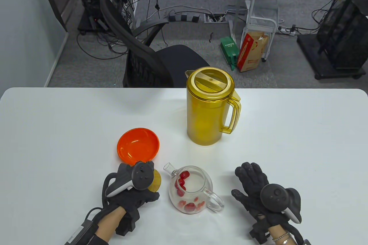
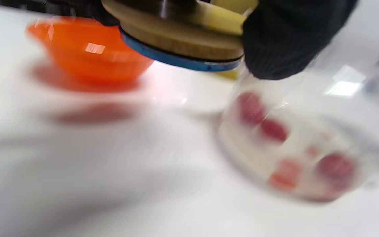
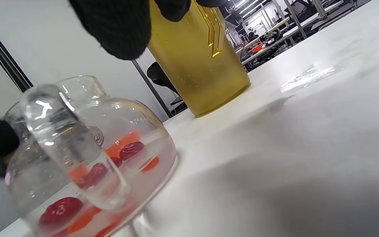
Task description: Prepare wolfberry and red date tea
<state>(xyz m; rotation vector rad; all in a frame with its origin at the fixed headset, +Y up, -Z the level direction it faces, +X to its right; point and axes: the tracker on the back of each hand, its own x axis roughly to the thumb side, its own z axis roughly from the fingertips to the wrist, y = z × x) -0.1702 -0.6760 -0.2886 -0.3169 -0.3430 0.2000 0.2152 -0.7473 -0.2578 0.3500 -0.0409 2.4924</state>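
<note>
Everything sits around my teapot (image 1: 191,190)

Dates (image 1: 184,183) are in it. My left hand (image 1: 130,190) holds the lid (image 1: 154,181) just left of it, bowl (image 1: 138,145) behind-left, pitcher (image 1: 208,107) behind it, my right hand (image 1: 258,190) flat to its right.

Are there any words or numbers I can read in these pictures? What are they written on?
Green box on the floor: white writing, too small and tilted to read.
Red and brown carton beside it: print on the side, too small to read.
Yellow pitcher, glass teapot, orange bowl and lid in the left hand: no words or numbers show.
</note>
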